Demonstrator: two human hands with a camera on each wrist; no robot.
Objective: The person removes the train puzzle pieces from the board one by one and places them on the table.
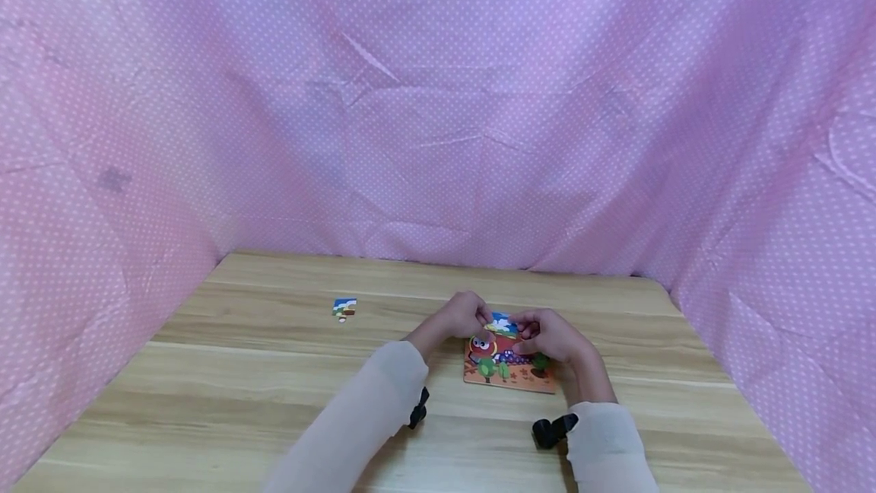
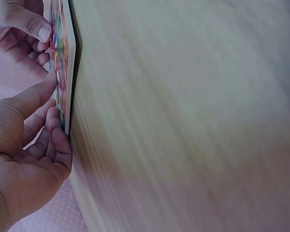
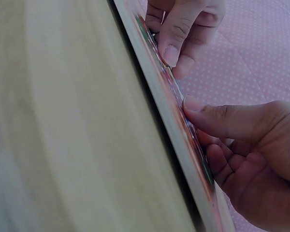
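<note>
A square jigsaw puzzle [image 1: 509, 377] lies on the table, with a red cartoon face, green leaves and an orange ground. A strip of blue sky with white cloud [image 1: 502, 324] shows at its far side, between the two hands. My left hand [image 1: 467, 314] is at the far left part of the puzzle, thumb on top and other fingers curled by the edge. From the right, my right hand [image 1: 553, 335] grips the far right part, its thumb tip [image 3: 193, 104] on the picture and its fingers bent at the edge. The fingers hide part of the picture.
One loose jigsaw piece [image 1: 344, 307], blue, green and brown, lies apart on the table to the left. Pink dotted cloth [image 1: 438, 135] hangs behind and on both sides of the wooden table [image 1: 239, 371].
</note>
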